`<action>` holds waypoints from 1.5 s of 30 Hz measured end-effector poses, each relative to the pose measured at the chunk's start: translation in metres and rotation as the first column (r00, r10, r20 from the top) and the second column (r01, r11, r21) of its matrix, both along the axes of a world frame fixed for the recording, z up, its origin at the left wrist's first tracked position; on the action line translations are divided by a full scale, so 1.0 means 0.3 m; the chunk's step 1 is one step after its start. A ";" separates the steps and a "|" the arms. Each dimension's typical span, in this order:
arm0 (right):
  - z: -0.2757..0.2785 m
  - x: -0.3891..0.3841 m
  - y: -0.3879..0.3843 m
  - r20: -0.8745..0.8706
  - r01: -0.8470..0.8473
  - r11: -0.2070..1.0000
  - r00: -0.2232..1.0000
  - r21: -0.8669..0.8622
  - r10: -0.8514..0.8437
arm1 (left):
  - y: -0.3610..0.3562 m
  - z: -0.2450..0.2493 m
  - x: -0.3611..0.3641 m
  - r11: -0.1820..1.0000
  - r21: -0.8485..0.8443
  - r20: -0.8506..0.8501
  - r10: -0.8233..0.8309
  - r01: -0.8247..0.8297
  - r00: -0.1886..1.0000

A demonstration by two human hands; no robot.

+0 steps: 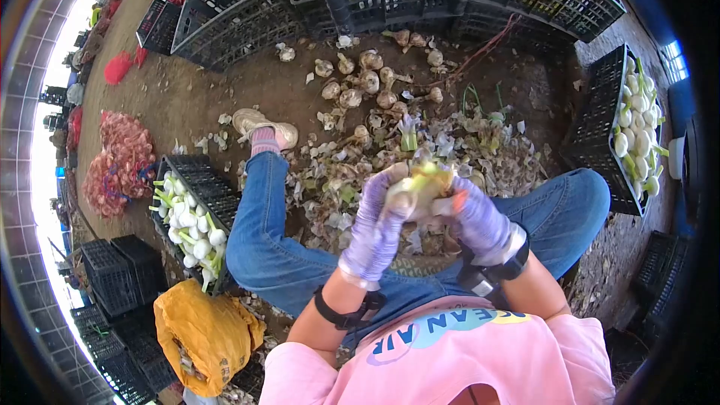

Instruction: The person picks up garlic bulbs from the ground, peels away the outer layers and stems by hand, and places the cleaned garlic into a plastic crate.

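Both my hands wear purple striped gloves and meet in front of my lap around a garlic bulb (418, 189) with a yellow-green top. My left hand (375, 219) closes on the bulb from the left. My right hand (484, 217) grips it from the right, with an orange patch near the fingertips. Motion smears the bulb, and the fingers hide part of it. Below my hands lies a heap of papery peelings (337, 187). Unpeeled brown garlic bulbs (367, 81) are scattered on the ground beyond the heap.
Black crates of white peeled bulbs stand at left (217, 180) and right (600, 105). More black crates (405, 0) line the far side. A yellow sack (202, 322) sits beside my left knee. A red net sack (118, 161) lies farther left.
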State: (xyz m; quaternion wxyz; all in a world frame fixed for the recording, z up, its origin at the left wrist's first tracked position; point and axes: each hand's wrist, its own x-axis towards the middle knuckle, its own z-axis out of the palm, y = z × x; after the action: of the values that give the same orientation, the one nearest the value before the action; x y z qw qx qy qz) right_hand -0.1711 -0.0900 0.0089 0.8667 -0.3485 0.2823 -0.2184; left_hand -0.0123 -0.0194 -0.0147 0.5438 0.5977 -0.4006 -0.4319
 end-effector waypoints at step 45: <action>0.044 0.028 0.022 -0.013 0.201 0.979 0.979 -0.023 -0.202 | 0.043 0.029 0.092 0.976 -0.215 -0.665 -0.160 0.018 0.729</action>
State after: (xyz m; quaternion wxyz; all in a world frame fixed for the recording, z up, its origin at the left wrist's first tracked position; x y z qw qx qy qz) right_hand -0.1627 -0.0833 0.0222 0.8341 -0.3291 0.3202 -0.3055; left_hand 0.0152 -0.0065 -0.0059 0.6865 0.3230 -0.2428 -0.6045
